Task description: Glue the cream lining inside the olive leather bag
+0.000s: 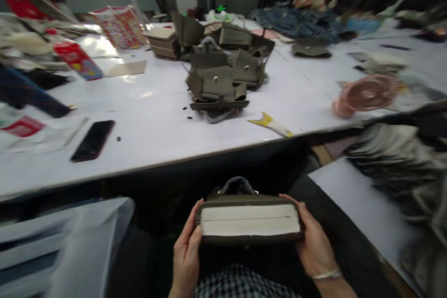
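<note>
I've got the olive bag [248,216] in my lap at 6 o'clock, below the desk [157,116] edge, its pale underside w/ a centre seam line facing up, handle at its far edge. My left hand [186,253] is clamped on its left end, thumb on top; right hand [314,242] wraps the right end the same way. This one looks assembled, prob. at inspection stage. At 12 o'clock on the desk, a pile of matching bags [221,77] looks less finished, so plenty left. Phone [92,140] at 10, pink fan [365,95] at 2.
</note>
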Demonstrator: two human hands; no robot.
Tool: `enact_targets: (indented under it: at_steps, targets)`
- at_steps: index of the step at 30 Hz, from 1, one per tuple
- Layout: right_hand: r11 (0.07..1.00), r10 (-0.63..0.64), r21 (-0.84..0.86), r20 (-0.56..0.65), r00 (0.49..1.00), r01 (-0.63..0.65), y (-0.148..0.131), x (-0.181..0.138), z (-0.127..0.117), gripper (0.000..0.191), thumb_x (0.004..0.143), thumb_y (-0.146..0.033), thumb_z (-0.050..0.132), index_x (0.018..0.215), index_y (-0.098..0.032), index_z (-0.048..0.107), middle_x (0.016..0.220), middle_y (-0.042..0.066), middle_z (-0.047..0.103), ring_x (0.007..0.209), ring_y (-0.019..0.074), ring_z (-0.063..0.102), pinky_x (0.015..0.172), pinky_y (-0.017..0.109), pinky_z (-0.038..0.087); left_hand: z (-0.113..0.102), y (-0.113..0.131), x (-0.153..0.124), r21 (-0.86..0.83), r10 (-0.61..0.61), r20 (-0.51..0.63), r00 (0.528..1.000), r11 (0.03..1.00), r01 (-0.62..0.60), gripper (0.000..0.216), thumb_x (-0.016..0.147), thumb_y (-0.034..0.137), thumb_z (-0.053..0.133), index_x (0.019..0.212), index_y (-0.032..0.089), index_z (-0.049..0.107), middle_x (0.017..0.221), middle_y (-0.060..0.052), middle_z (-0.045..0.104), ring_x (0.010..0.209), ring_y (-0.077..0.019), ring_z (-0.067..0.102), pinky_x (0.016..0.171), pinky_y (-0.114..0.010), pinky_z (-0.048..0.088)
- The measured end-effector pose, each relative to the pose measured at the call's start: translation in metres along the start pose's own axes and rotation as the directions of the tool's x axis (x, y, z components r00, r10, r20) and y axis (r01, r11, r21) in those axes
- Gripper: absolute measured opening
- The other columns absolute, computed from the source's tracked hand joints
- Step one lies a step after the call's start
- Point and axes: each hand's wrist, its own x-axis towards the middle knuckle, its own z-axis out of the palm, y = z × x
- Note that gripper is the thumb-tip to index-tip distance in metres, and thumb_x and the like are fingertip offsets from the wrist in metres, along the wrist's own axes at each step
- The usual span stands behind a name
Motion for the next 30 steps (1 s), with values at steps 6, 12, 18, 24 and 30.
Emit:
enact_targets:
  at_steps: [6, 12, 18, 24, 30]
  targets:
    - [0.994, -0.095, 0.059, 0.083, 0.992, 0.090, 0.003, 0.005, -0.005, 0.050, 0.080, -0.058, 0.068, 0.114, -0.021, 0.073, 0.128, 0.010, 0.066, 0.113, 0.0310, 0.062, 0.089, 0.038, 0.054, -0.003, 0.009, 0.024, -0.037, -0.203, 0.123, 0.972, 0.977, 0.209, 0.054, 0.078, 0.054, 0.069, 0.123, 0.024, 0.067, 0.135, -0.002, 0.062, 0.134, -0.0316, 0.047, 0.122, -0.047, 0.021]
    - [0.978, -0.204, -0.035, 0.049, 0.978, 0.205, 0.019, 0.018, -0.010, 0.048, 0.083, -0.057, 0.065, 0.115, -0.021, 0.073, 0.127, 0.011, 0.066, 0.108, 0.0300, 0.064, 0.090, 0.038, 0.052, 0.009, 0.007, 0.031, -0.028, -0.208, 0.072, 0.975, 0.977, 0.211, 0.053, 0.079, 0.053, 0.068, 0.120, 0.020, 0.068, 0.129, -0.005, 0.066, 0.128, -0.0339, 0.052, 0.119, -0.046, 0.028]
    - [0.979, -0.172, -0.093, 0.099, 0.980, 0.181, 0.009, 0.017, -0.012, 0.050, 0.078, -0.056, 0.071, 0.113, -0.021, 0.073, 0.126, 0.011, 0.067, 0.111, 0.0295, 0.063, 0.090, 0.035, 0.053, 0.005, 0.006, 0.031, -0.110, -0.228, 0.215, 0.949, 0.960, 0.256, 0.054, 0.088, 0.052, 0.058, 0.129, 0.018, 0.062, 0.123, -0.008, 0.069, 0.112, -0.0275, 0.063, 0.094, -0.032, 0.050]
    - [0.998, -0.028, -0.048, 0.023, 0.999, 0.029, -0.005, 0.018, -0.005, 0.053, 0.062, -0.054, 0.081, 0.102, -0.020, 0.077, 0.119, 0.012, 0.070, 0.103, 0.0318, 0.067, 0.076, 0.034, 0.057, 0.007, 0.016, 0.037, -0.042, -0.162, 0.250, 0.955, 0.983, 0.178, 0.049, 0.089, 0.053, 0.057, 0.116, 0.014, 0.070, 0.118, -0.012, 0.071, 0.109, -0.0273, 0.064, 0.092, -0.032, 0.049]
    - [0.968, -0.221, -0.119, 0.034, 0.975, 0.223, 0.007, 0.018, 0.003, 0.056, 0.069, -0.066, 0.072, 0.097, -0.017, 0.078, 0.106, 0.013, 0.074, 0.090, 0.0305, 0.069, 0.073, 0.037, 0.055, 0.003, 0.028, 0.031, 0.160, -0.204, 0.182, 0.962, 0.971, 0.176, 0.056, 0.081, 0.063, 0.062, 0.118, 0.022, 0.069, 0.125, -0.006, 0.069, 0.126, -0.0346, 0.054, 0.115, -0.048, 0.032]
